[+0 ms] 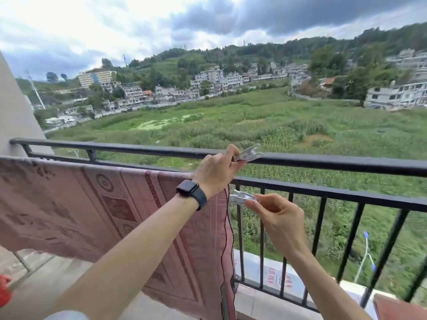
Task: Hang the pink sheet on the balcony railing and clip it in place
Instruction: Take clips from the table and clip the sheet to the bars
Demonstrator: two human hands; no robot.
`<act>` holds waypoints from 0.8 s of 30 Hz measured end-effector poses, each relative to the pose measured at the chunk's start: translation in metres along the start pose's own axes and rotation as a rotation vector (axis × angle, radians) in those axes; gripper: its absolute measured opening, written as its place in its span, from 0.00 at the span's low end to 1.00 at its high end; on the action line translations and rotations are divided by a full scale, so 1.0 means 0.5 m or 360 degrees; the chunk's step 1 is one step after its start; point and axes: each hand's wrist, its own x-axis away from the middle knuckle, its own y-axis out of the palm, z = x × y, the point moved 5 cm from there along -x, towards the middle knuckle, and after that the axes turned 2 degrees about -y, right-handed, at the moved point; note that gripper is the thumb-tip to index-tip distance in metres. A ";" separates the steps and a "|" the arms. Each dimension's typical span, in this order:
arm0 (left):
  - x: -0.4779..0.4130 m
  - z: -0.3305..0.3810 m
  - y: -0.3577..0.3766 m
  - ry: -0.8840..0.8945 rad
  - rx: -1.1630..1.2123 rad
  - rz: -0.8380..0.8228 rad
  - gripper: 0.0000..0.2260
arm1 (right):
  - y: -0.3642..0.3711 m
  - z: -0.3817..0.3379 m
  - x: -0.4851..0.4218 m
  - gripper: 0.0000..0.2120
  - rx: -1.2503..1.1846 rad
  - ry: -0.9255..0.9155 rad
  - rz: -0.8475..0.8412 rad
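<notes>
Left hand (217,169) pinches 1 clip (248,154) at the railing's (138,147) top bar; right hand (279,218) pinches a second clip (242,196) beside the pink sheet's (92,204) right edge, draped over the lower rail, likely to pin it.

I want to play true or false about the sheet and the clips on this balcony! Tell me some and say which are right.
1. The left hand holds the upper clip, and the right hand holds the lower clip. True.
2. The upper clip is up by the top rail. True.
3. The watch is on the right wrist. False: it is on the left wrist.
4. The pink sheet hangs over the top rail. False: it hangs from the lower rail.
</notes>
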 end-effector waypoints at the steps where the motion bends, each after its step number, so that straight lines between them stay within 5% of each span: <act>1: -0.004 0.000 0.002 0.0021 -0.0003 0.0034 0.15 | -0.002 -0.001 -0.002 0.11 -0.0012 -0.0010 0.0012; 7: -0.012 -0.016 0.008 -0.0052 -0.0275 -0.0047 0.17 | 0.002 -0.001 -0.019 0.12 0.0077 -0.0063 -0.0010; 16: -0.025 -0.006 0.013 -0.0119 -0.0043 0.0041 0.17 | 0.039 -0.006 -0.061 0.12 0.0209 -0.0191 -0.0042; 24: -0.011 -0.010 -0.002 -0.0167 -0.0056 0.0066 0.16 | 0.076 0.007 -0.086 0.23 0.0262 -0.0120 -0.0311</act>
